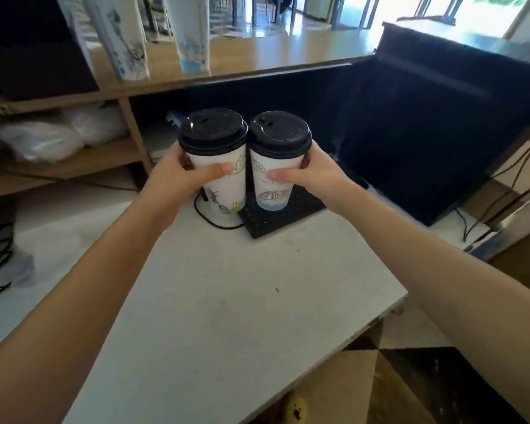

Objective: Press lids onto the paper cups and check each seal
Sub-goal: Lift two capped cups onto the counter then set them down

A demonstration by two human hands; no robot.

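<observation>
My left hand (178, 175) curls its fingers (215, 172) round the left cup (227, 185), my right hand (314, 175) round the right cup (271, 186), nearly touching at the desk's (227, 301) far end. I judge them light and crushable (grip mid-wall, gently, below the 2 lids (213, 130)).

The left cup (227, 182) and right cup (273, 185) are matt, printed white paper. The left lid (213, 130) and right lid (280, 133) are smooth black plastic with a slight sheen. The table (227, 301) is matt white and faintly scuffed. The keyboard (276, 221) is matt black plastic. At 10 o'clock, a pale wood shelf (135, 130) holds crinkled plastic bags (43, 139).
</observation>
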